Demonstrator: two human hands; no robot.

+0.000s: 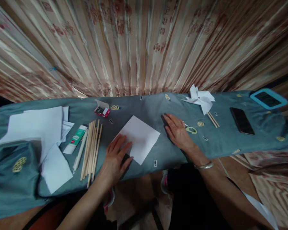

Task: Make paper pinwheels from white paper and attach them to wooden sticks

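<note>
A square sheet of white paper lies in front of me, turned so one corner points my way. My left hand rests at its left corner with the fingers spread over the edge. To the right of the sheet, my right hand lies flat on the cloth, apart from the paper and holding nothing. Just beyond that hand is a pair of scissors with a yellow-green handle, partly hidden by it. Left of my left hand lie several wooden sticks side by side.
At the left are stacked white sheets, a green-and-white glue tube and a white pen. A small open red box holds dark pieces. A paper pinwheel, a phone and a blue-framed device lie right.
</note>
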